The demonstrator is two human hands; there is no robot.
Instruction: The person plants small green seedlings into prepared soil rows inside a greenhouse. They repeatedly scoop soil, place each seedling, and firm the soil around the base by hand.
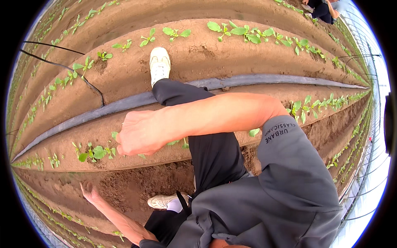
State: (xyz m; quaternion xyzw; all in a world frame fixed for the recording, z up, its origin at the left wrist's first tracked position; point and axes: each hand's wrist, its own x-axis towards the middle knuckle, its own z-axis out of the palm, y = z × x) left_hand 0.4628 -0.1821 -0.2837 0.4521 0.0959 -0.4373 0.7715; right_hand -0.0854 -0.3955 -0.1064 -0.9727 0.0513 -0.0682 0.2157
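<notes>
My right hand (139,133) reaches across to the left over the planted ridge, beside a clump of green seedlings (98,152). Its back faces up and the fingers curl down, closed; whatever they hold, if anything, is hidden. Lower and farther left, my left hand (90,193) hangs above the brown furrow (124,184), fingers slightly apart, and no object shows in it. Small leaves of other seedlings (185,143) peek out under my right forearm.
A dark flat hose (124,103) runs along the ridge, under my leg. My white shoes (160,64) stand in two furrows. A thin black tube (70,68) joins the hose. More seedling rows (254,35) lie beyond. Another person (324,9) crouches at the far right.
</notes>
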